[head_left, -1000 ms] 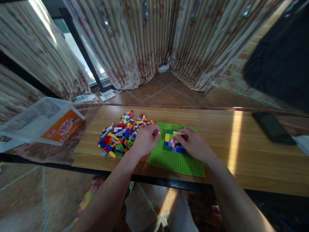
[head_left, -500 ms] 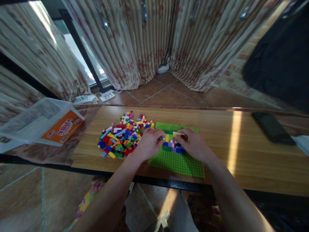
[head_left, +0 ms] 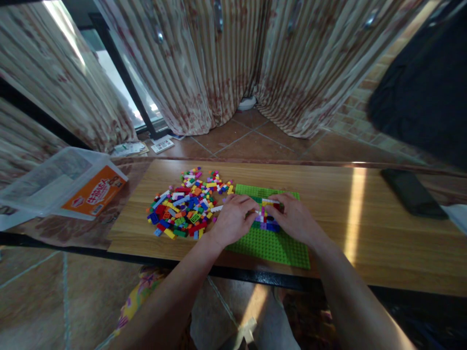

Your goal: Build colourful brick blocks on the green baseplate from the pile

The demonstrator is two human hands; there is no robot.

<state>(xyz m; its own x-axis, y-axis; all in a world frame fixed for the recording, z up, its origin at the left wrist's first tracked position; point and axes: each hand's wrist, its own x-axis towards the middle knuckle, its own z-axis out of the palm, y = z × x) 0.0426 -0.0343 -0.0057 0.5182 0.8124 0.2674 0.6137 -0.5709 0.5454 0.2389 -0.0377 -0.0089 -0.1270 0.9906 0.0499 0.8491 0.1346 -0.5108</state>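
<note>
A green studded baseplate (head_left: 270, 253) lies on the table with a patch of joined toy bricks (head_left: 272, 227) on it, blue, white, yellow and other colours. My left hand (head_left: 237, 218) reaches over the left part of the patch, fingers closed in a pinch; a small pale toy brick seems to be at the fingertips, mostly hidden. From the right, my right hand (head_left: 292, 216) curls its thumb and fingers round the right edge of the patch, against the bricks. Both hands cover part of the build. Left of the baseplate spreads a pile of loose toy bricks (head_left: 182, 206).
A clear plastic box (head_left: 54, 175) with an orange label stands at the table's left end. A dark phone-like slab (head_left: 412, 192) lies to the right, near a white sheet (head_left: 456, 216). Striped curtains (head_left: 226, 73) hang beyond the wooden table (head_left: 328, 194).
My left hand has moved to the right, farther over the joined bricks, and now hides their left side. My right hand stays in nearly the same place.
</note>
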